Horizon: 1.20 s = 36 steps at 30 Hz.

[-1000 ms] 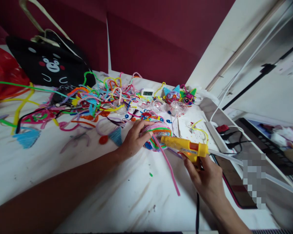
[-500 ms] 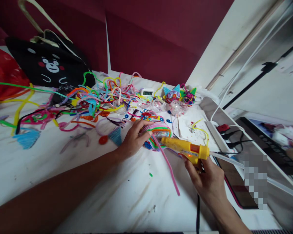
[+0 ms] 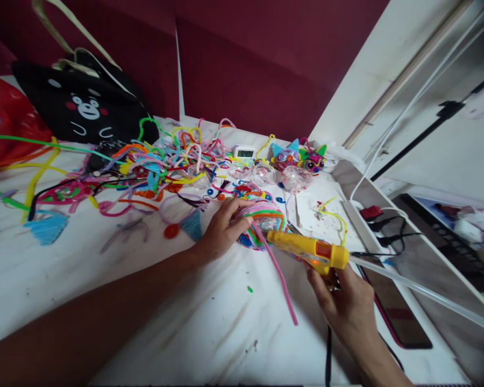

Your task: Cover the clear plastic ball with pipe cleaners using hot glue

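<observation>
My left hand [image 3: 227, 227] is closed on a round ball [image 3: 268, 212] wound with coloured pipe cleaners in pink, green, orange and purple. Part of the ball's surface is still clear and shiny. From under the left thumb a loose pink pipe cleaner [image 3: 280, 274] trails down over the table. My right hand [image 3: 347, 298] grips a yellow hot glue gun [image 3: 308, 248], its orange light lit and a long glue stick [image 3: 419, 290] poking out of the back. The gun's nozzle points at the ball's right side; whether it touches cannot be told.
A heap of tangled pipe cleaners [image 3: 157, 161] spreads across the back left, before a black bag [image 3: 84, 107]. Two finished cat-like figures [image 3: 286, 155], clear plastic cups [image 3: 263, 173] and a small digital clock [image 3: 244, 152] stand behind. A phone [image 3: 399, 312] and power strip [image 3: 367, 226] lie right.
The glue gun and my right hand have shifted very slightly right and down. My left hand keeps its hold on the ball. The whole view has moved a little.
</observation>
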Each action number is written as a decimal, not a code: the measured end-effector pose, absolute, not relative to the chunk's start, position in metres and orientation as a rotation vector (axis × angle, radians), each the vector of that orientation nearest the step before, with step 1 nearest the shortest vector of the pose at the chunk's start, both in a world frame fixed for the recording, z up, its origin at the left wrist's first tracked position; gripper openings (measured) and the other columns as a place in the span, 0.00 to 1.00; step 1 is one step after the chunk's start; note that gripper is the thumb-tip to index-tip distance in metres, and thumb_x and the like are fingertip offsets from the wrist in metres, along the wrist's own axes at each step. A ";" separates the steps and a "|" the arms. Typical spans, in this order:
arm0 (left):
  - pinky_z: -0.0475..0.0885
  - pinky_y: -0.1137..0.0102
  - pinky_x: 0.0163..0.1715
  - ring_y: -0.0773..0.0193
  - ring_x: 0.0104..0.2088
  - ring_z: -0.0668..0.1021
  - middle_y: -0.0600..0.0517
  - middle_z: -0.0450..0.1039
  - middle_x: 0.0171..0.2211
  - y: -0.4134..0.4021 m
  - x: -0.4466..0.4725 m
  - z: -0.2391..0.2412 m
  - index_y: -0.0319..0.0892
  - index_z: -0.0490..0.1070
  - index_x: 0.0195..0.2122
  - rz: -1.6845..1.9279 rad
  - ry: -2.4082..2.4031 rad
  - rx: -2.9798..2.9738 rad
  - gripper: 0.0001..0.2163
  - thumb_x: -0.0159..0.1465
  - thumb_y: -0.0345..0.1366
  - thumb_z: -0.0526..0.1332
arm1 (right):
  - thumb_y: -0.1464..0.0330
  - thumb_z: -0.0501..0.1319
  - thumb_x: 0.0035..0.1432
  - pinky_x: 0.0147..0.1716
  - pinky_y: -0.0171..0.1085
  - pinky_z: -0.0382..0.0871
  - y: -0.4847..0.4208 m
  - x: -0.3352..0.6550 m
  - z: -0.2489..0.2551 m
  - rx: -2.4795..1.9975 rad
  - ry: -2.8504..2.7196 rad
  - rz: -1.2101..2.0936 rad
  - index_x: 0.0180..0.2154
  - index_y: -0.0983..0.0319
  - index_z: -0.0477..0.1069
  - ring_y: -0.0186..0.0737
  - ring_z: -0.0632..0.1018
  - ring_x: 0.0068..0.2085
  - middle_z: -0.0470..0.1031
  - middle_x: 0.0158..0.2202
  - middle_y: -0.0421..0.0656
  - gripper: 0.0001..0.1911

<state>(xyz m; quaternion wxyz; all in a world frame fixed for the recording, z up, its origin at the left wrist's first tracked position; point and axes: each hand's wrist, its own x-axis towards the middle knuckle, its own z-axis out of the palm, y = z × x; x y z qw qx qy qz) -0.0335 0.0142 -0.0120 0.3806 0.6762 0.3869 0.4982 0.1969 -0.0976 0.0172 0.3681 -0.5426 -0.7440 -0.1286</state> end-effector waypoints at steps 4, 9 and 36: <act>0.69 0.60 0.53 0.54 0.51 0.75 0.47 0.73 0.47 0.015 -0.033 -0.012 0.42 0.71 0.48 1.280 0.990 1.735 0.13 0.62 0.35 0.58 | 0.64 0.58 0.63 0.14 0.27 0.63 -0.098 0.197 0.017 -1.389 -1.884 -0.391 0.33 0.61 0.67 0.31 0.71 0.14 0.70 0.18 0.36 0.08; 0.69 0.59 0.53 0.54 0.50 0.75 0.46 0.73 0.47 0.014 -0.034 -0.010 0.42 0.71 0.48 1.271 0.994 1.729 0.13 0.63 0.36 0.58 | 0.64 0.59 0.63 0.15 0.27 0.64 -0.098 0.197 0.016 -1.385 -1.873 -0.398 0.33 0.62 0.67 0.31 0.72 0.15 0.70 0.18 0.36 0.09; 0.68 0.59 0.55 0.53 0.51 0.74 0.45 0.72 0.49 0.013 -0.032 -0.007 0.40 0.71 0.48 1.280 1.005 1.742 0.14 0.61 0.35 0.58 | 0.63 0.60 0.61 0.14 0.28 0.58 -0.088 0.192 0.017 -1.393 -1.867 -0.386 0.30 0.60 0.65 0.29 0.65 0.14 0.66 0.16 0.33 0.10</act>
